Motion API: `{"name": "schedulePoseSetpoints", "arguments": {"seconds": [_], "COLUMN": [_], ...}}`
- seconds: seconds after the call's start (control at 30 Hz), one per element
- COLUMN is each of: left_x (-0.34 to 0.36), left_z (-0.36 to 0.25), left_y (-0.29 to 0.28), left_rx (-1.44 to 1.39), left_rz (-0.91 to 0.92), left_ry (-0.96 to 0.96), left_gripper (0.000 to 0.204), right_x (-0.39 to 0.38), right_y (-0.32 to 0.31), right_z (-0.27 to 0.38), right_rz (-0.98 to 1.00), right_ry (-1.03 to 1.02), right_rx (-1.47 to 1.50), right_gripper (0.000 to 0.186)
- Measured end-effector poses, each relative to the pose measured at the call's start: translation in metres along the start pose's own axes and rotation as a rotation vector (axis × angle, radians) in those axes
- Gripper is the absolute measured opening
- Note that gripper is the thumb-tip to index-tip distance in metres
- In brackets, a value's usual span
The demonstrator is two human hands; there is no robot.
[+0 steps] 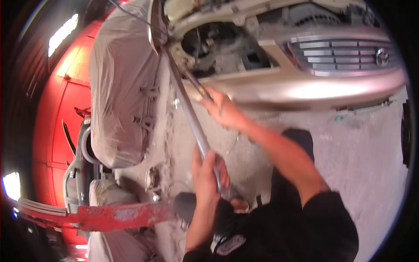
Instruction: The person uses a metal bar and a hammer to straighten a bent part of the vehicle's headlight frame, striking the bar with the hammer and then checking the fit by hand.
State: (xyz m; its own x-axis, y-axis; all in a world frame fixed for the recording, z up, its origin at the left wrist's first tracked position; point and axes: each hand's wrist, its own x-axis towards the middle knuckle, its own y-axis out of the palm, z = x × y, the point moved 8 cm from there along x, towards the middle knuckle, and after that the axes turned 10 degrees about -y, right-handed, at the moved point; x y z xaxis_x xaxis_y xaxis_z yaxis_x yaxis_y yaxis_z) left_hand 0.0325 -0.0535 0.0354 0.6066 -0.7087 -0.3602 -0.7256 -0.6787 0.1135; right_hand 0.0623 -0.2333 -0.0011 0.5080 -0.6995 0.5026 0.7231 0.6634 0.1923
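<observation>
My left hand (207,172) is wrapped around the lower end of a long grey metal pipe (188,105). The pipe slants up and left to the front corner of a gold car, where its far end meets the fender edge (153,28). Farther up and to the right, my right hand (222,110) is closed on a thin dark rod-like tool (196,83). That tool's tip reaches toward the open headlight cavity (214,41); blur hides what kind it is. The gold front bumper (301,89) runs just beyond my right hand.
The car's slatted grille (331,56) is at upper right. A cloth-covered vehicle (122,83) stands at left, near a red wall (61,131). A worn red beam (126,216) crosses at lower left. Loose car parts (78,174) lean by the wall. The floor (349,161) is pale concrete.
</observation>
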Motion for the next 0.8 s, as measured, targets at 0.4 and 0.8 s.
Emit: {"name": "schedulePoseSetpoints", "arguments": {"seconds": [0.4,0.8], "left_x": [-0.015,-0.011], "left_z": [0.011,0.022], "left_y": [-0.004,0.004], "left_rx": [-0.020,0.013], "left_rz": [0.016,-0.013], "left_ry": [-0.001,-0.035], "left_gripper": [0.020,0.019], "right_x": [-0.056,-0.009], "right_y": [-0.043,-0.022], "right_z": [0.028,0.035], "right_rz": [-0.258,-0.203], "right_ry": [0.265,0.257], "right_rx": [0.381,0.601], "right_gripper": [0.040,0.037]}}
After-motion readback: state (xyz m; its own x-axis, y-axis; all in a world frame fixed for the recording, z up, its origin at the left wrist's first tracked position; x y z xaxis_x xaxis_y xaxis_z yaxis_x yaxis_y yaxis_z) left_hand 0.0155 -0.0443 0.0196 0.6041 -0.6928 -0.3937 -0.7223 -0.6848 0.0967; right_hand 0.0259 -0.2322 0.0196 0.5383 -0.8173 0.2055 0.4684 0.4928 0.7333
